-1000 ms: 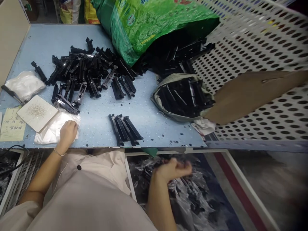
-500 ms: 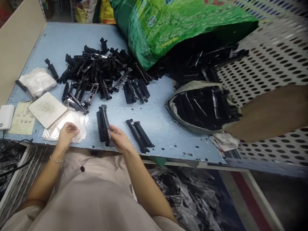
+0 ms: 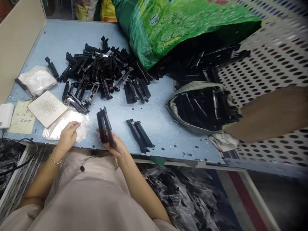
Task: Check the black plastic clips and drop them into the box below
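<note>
My right hand holds a pair of long black plastic parts side by side, its fingers wrapped round them from beneath at the table's front edge. Over a stack of clear plastic bags is my left hand, thumb and fingertips pinched together. Whether a bag's edge or some small piece sits in that pinch cannot be made out. Just right of my right hand lies another pair of black parts. A white square board with tiny specks on it rests partly on the bags.
A large pile of black parts covers the table's middle back. A green sack spills more parts at the right, beside an open cloth bag full of them. At left are a handwritten note and a white device.
My right hand has slid under the pair of black parts, lifting and tilting it toward me. My left hand shifted slightly and stays pinched over the bags.
</note>
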Demonstrator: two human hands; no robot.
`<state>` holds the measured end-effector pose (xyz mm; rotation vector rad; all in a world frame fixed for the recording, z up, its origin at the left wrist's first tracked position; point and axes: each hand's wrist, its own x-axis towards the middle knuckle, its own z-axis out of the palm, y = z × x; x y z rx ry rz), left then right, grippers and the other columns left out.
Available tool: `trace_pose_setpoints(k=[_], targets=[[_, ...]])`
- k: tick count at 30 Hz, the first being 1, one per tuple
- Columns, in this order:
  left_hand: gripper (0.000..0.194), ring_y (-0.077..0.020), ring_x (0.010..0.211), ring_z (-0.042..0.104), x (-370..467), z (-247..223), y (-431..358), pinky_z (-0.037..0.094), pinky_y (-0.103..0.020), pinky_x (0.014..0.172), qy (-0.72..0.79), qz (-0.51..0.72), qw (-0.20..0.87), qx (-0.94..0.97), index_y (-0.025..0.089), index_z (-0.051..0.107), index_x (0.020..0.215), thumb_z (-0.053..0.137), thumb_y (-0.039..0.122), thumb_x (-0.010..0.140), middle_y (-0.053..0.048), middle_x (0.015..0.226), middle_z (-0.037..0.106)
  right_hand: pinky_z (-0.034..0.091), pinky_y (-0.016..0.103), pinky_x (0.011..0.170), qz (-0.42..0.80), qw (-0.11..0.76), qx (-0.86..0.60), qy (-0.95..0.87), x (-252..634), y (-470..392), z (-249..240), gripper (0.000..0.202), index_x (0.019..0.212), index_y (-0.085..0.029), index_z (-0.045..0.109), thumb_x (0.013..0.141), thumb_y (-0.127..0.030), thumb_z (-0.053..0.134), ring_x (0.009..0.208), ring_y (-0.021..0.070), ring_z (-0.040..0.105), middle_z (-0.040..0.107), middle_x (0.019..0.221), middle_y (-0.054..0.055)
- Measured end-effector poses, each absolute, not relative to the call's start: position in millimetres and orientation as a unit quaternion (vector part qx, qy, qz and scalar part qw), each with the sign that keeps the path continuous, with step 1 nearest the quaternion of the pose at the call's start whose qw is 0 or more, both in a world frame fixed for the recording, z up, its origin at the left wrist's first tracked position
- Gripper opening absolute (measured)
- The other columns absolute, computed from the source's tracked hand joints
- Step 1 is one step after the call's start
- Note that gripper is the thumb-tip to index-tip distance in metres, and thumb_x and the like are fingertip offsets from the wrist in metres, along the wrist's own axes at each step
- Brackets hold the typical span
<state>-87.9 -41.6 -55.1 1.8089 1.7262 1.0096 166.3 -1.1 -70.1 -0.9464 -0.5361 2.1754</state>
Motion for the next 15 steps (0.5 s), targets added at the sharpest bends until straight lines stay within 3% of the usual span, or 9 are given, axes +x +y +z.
trace_pose_setpoints(k=[5,7,10,12,15], targets=[[0.057,-0.0122,0.085,0.067,-73.4,-56.2,-36.2,0.059,-0.031,0.083,0.618,0.388,0.191,0.657,0.023,0.052,0.144,0.048,0.007,0.090,-0.012,0.140,0.054,0.046,0.020,0.043,0.875,0.254,-0.338,-0.235,170.8,-31.5,-60.7,0.047,0.111,-0.019,0.063,0.073,-0.036,0.084,0.052,0.0109,0.059,0.065,0.070,-0.002],[0.063,-0.0160,0.100,0.068,-68.7,-51.9,-41.4,0.059,-0.033,0.089,0.598,0.386,0.151,0.687,0.024,0.043,0.151,0.046,0.005,0.091,-0.014,0.144,0.051,0.044,0.019,0.041,0.886,0.227,-0.322,-0.242,166.4,-34.0,-65.0,0.055,0.118,-0.020,0.060,0.071,-0.033,0.086,0.047,0.0086,0.054,0.062,0.067,-0.005],[0.070,-0.0250,0.133,0.054,-53.9,-44.2,-58.8,0.053,-0.040,0.105,0.514,0.355,0.089,0.776,0.022,0.029,0.158,0.040,0.001,0.092,-0.017,0.147,0.050,0.043,0.020,0.042,0.886,0.236,-0.309,-0.252,154.8,-26.3,-71.7,0.071,0.132,-0.025,0.052,0.070,-0.033,0.086,0.044,0.0082,0.050,0.062,0.067,-0.007],[0.072,-0.0252,0.136,0.052,-39.1,-42.1,-72.7,0.053,-0.040,0.106,0.437,0.333,0.077,0.832,0.018,0.021,0.160,0.038,0.001,0.093,-0.018,0.143,0.055,0.044,0.021,0.045,0.863,0.291,-0.321,-0.259,146.4,-18.4,-74.2,0.074,0.133,-0.027,0.052,0.068,-0.033,0.087,0.048,0.0089,0.052,0.063,0.069,-0.007],[0.070,-0.0229,0.130,0.058,-20.1,-46.5,-85.2,0.055,-0.036,0.101,0.376,0.332,0.078,0.862,0.015,0.019,0.160,0.039,0.001,0.094,-0.019,0.136,0.060,0.047,0.021,0.053,0.812,0.379,-0.353,-0.268,145.6,-10.2,-78.3,0.060,0.119,-0.026,0.061,0.066,-0.035,0.087,0.060,0.0101,0.056,0.064,0.074,-0.004]])
